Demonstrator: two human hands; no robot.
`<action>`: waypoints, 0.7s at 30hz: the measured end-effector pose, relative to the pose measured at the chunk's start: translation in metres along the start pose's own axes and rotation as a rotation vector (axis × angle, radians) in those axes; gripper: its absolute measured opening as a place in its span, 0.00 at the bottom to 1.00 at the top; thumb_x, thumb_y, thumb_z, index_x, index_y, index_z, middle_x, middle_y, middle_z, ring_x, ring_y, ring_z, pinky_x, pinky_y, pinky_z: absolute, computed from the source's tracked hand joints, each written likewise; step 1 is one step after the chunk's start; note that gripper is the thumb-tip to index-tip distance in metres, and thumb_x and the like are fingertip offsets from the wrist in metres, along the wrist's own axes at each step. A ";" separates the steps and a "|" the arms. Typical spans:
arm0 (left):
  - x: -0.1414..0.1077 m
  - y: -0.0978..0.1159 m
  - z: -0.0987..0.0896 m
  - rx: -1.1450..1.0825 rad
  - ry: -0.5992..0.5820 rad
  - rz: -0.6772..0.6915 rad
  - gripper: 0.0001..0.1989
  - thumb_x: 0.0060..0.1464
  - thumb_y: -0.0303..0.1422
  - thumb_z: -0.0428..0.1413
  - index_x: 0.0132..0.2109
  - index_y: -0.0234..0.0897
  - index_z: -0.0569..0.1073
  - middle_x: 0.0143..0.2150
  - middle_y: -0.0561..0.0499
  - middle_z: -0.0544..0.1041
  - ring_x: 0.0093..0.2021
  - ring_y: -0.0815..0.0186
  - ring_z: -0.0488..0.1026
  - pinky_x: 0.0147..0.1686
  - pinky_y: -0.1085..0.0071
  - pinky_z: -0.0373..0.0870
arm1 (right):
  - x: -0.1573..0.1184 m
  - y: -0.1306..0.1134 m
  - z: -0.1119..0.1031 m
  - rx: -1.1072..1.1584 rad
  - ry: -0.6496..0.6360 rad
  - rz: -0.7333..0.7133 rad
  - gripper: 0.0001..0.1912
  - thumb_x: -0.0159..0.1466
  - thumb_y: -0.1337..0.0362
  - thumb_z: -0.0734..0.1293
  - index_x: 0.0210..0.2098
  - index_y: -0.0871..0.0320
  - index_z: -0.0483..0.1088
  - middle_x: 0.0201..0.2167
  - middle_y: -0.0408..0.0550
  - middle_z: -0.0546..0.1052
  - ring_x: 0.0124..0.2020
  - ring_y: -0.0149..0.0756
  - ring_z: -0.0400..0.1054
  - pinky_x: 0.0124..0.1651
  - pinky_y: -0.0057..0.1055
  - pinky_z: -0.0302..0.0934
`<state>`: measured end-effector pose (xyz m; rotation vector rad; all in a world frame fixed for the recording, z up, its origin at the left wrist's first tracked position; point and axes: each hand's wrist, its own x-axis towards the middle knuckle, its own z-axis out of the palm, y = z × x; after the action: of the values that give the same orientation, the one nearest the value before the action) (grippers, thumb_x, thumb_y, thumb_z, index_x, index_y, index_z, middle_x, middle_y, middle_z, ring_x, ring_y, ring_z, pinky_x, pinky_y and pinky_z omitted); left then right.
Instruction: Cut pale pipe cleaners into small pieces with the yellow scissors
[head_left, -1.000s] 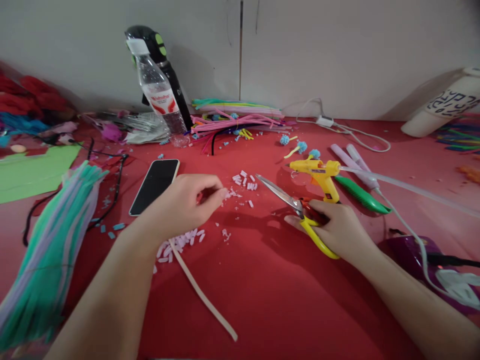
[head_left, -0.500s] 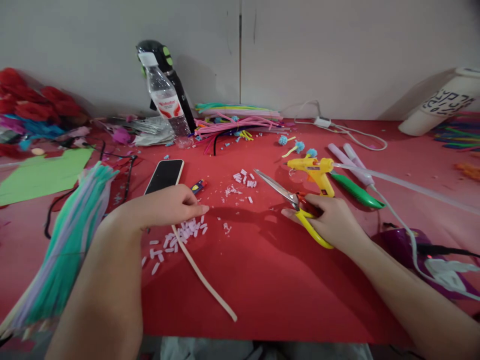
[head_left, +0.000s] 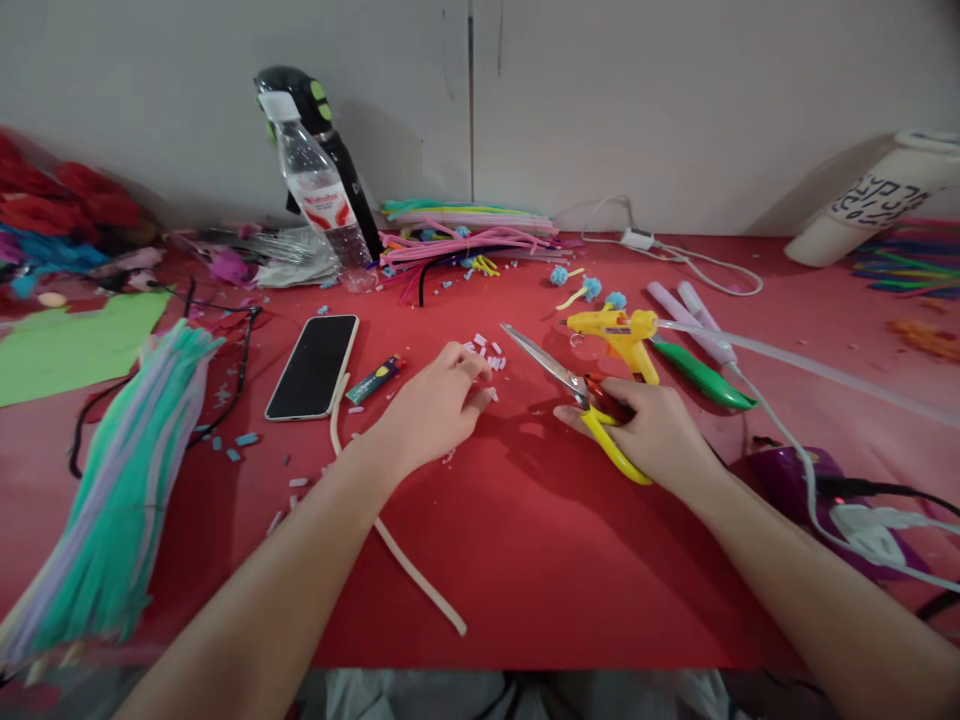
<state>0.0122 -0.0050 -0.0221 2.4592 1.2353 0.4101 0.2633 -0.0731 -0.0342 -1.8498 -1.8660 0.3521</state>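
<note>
My left hand (head_left: 435, 405) reaches over the red table, its thumb and fingers slightly curled and apart, at the edge of a small group of pale pink cut pieces (head_left: 493, 360). Nothing shows in its grasp. Beneath the left forearm runs a long cream pipe cleaner (head_left: 420, 577), its upper end beside the phone (head_left: 313, 367). More cut pieces lie partly hidden by that forearm. My right hand (head_left: 656, 425) holds scissors (head_left: 546, 358) by their yellow and red handles, the blades pointing up and left toward the small pieces.
A lighter (head_left: 375, 380) lies beside the phone. Behind the scissors sits a yellow glue gun (head_left: 619, 330), near a green-handled tool (head_left: 701, 373). At left is a bundle of teal and lilac pipe cleaners (head_left: 127, 500). A plastic bottle (head_left: 319, 190) stands at the back; a purple device (head_left: 799, 480) with cables is at right.
My left hand has moved right, away from the cream pipe cleaner and over to the small cut pieces, and its fingers have spread. My right hand still holds the scissors. The view has shifted slightly.
</note>
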 end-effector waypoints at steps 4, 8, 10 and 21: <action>0.003 0.006 0.009 0.052 -0.034 -0.020 0.09 0.63 0.34 0.48 0.44 0.37 0.71 0.46 0.44 0.68 0.42 0.60 0.72 0.48 0.58 0.69 | 0.000 0.000 0.000 0.024 -0.004 0.006 0.29 0.55 0.41 0.69 0.20 0.56 0.53 0.17 0.36 0.53 0.21 0.26 0.45 0.23 0.27 0.45; 0.004 0.009 0.009 0.125 -0.022 -0.003 0.07 0.62 0.31 0.49 0.40 0.35 0.71 0.45 0.43 0.68 0.46 0.57 0.70 0.49 0.56 0.68 | 0.000 0.001 0.001 0.029 -0.007 0.003 0.29 0.55 0.40 0.69 0.21 0.56 0.53 0.18 0.36 0.54 0.21 0.26 0.45 0.23 0.27 0.45; 0.005 0.009 0.010 0.130 -0.017 0.002 0.06 0.61 0.30 0.49 0.40 0.35 0.71 0.45 0.43 0.69 0.47 0.56 0.70 0.50 0.56 0.67 | 0.000 0.002 0.002 0.030 -0.009 -0.003 0.29 0.55 0.40 0.69 0.21 0.56 0.54 0.18 0.37 0.54 0.21 0.26 0.45 0.23 0.27 0.45; 0.002 0.007 -0.001 -0.031 0.101 0.000 0.04 0.62 0.28 0.49 0.39 0.36 0.68 0.41 0.46 0.73 0.40 0.62 0.71 0.43 0.62 0.68 | -0.001 0.002 0.001 0.026 -0.017 0.036 0.28 0.54 0.42 0.70 0.20 0.56 0.54 0.17 0.37 0.55 0.22 0.27 0.44 0.22 0.26 0.44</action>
<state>0.0180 -0.0070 -0.0178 2.4391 1.2591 0.5549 0.2643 -0.0738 -0.0358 -1.8699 -1.8330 0.4044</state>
